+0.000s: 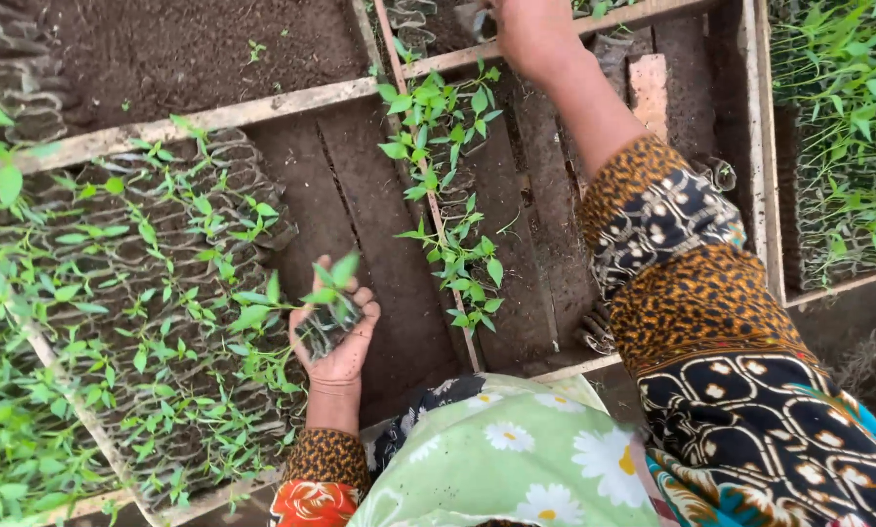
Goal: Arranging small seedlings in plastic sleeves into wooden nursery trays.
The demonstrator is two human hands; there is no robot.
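**Desk:** What does the head camera show?

**Photographer:** A person bends over wooden nursery beds. The left hand is cupped palm-up, fingers curled around a small seedling in a soil-filled bag, its green leaves standing above the fingertips. The right hand is stretched far ahead to the top of the frame. Whether it is open or closed I cannot tell; the fingers run out of view at the edge.

**Desk:** What lies around the hands?

**Photographer:** To the left of the left hand, a dense block of bagged seedlings fills its bed. Just right of that hand is a bare stretch of dark boards, and beyond it a single narrow row of seedlings runs along a wooden slat toward the right hand. Below the right forearm, more bare boards. A patterned sleeve covers the right arm, and a floral cloth sits at the bottom. Another bed of taller green plants stands past a frame on the far right.

**Desk:** How far along is the work?

**Photographer:** By my reading, early to middling. One bed is packed, the middle bed holds only that one row, and most of its floor is uncovered. One seedling is in hand, not set down.
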